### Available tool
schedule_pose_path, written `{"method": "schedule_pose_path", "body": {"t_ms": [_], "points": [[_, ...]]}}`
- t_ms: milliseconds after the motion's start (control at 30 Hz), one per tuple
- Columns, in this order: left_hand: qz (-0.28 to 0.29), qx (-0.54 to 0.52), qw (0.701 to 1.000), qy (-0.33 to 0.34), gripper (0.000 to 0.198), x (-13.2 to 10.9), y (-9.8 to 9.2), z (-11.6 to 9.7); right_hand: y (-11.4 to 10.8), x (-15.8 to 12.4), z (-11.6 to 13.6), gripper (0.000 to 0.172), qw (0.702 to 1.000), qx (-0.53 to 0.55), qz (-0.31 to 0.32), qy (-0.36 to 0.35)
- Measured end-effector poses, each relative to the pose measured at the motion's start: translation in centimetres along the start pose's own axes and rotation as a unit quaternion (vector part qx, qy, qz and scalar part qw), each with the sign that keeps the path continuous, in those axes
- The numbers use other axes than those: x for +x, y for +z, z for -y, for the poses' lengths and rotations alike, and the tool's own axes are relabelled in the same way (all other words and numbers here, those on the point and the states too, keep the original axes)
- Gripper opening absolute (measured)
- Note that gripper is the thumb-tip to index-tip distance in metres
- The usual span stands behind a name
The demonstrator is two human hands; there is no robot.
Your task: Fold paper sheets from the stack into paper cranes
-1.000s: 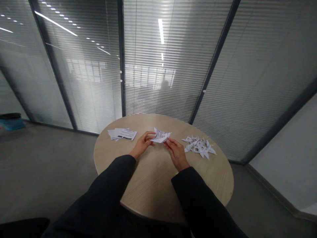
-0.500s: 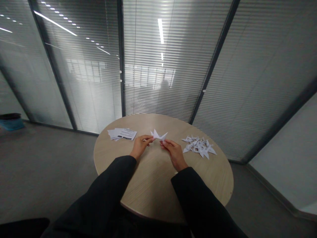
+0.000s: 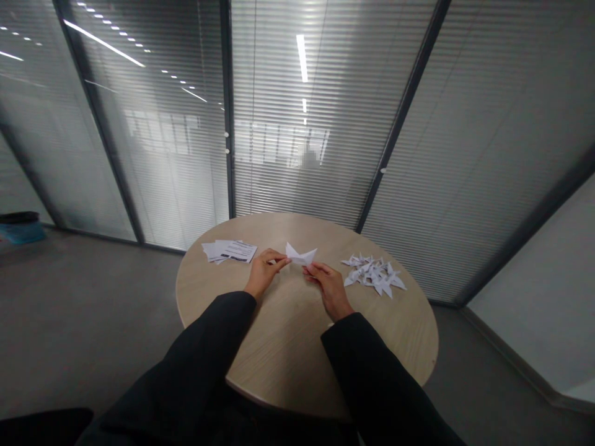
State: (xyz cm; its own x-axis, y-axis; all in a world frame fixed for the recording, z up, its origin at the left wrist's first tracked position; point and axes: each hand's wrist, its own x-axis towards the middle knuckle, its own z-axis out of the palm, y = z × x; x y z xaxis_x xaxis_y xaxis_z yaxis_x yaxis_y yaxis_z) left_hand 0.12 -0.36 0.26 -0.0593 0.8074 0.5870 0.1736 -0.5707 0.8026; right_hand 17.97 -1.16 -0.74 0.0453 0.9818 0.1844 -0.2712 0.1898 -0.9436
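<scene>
"Start at your fingertips. What do your left fingers have?"

"Your thumb and fingers on that side are pinched almost closed on the left tip of a folded white paper."

"And your right fingers?"

"They curve up to the paper's lower right edge, with your fingertips close together. I can't tell whether you're gripping it or only touching it."

"Where's the paper, then?"

"Between your hands, over the far half of the round wooden table. It's shaped like a shallow boat, with two points rising at its ends."

"What's around your left hand and right hand?"

"Beyond your left hand, a loose stack of printed sheets lies near the table's edge. To the right of your right hand is a heap of white paper cranes, apart from your fingers. Black sleeves cover both your forearms."

"Further out?"

"Glass partitions with slatted blinds stand behind the table, above a grey floor."
</scene>
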Motion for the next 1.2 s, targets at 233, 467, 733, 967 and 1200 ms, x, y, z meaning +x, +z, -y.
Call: {"method": "schedule_pose_path", "body": {"t_ms": [233, 467, 733, 967, 1200], "points": [[-0.027, 0.038, 0.999, 0.015, 0.025, -0.02, 0.15, 0.30, 0.03, -0.07, 0.04, 0.030, 1.000, -0.020, 0.001, -0.009], [-0.008, -0.024, 0.999, -0.048, 0.029, 0.14, 0.41, 0.42, -0.03, 0.20, -0.15, 0.029, 0.997, -0.073, -0.013, -0.024], [0.002, -0.027, 0.996, -0.079, 0.029, 0.02, 0.39, 0.20, 0.04, -0.08, 0.23, 0.029, 0.992, -0.117, -0.013, -0.052], [0.018, -0.011, 0.997, -0.069, 0.029, -0.05, 0.41, 0.26, -0.04, -0.10, 0.14, 0.029, 0.988, -0.143, -0.017, -0.060], [0.032, -0.013, 0.998, -0.061, 0.031, -0.07, 0.48, 0.40, -0.08, 0.21, -0.35, 0.033, 0.992, -0.114, -0.005, -0.056]]}}
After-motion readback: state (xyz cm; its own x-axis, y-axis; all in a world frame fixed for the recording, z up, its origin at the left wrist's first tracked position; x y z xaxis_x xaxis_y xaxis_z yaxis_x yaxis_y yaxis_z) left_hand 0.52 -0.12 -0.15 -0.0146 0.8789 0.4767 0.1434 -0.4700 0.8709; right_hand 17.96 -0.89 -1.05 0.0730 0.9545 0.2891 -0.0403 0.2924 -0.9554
